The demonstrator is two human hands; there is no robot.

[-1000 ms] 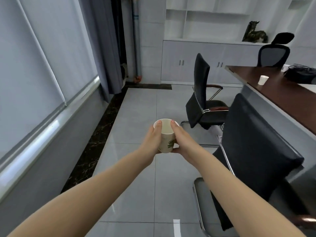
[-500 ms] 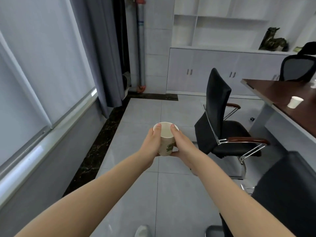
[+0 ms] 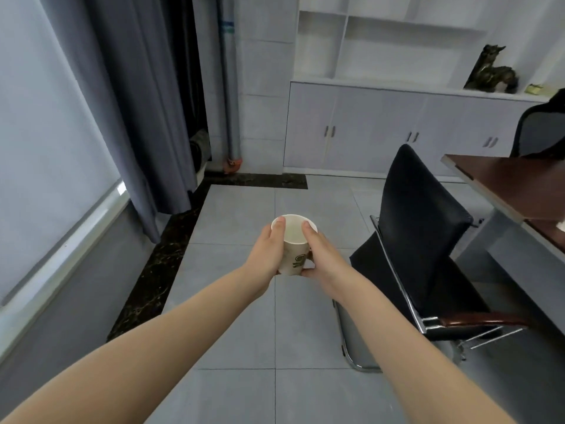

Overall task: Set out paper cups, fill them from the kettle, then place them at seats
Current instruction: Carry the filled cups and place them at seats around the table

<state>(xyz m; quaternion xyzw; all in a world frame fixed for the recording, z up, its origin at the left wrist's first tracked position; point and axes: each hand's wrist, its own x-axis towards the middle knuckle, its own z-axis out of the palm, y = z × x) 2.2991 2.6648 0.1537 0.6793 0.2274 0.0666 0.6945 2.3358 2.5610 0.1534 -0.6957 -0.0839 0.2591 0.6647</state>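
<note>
A white paper cup with a green print is held upright in front of me, over the tiled floor. My left hand wraps its left side with the thumb on the rim. My right hand grips the right side, fingers under the base. Pale liquid shows inside the cup. A dark wooden table stands at the right, and a sliver of white, perhaps another cup, peeks in at the frame's right edge. The kettle is not in view.
A black office chair with chrome arms stands just right of my hands, beside the table. Another black chair sits at the far end. White cabinets line the back wall; grey curtain and window are at left.
I have walked forward with the cup held in both hands. The nearest chair has left the view, the second chair is now close, and the cup on the table has slid to the frame edge.
</note>
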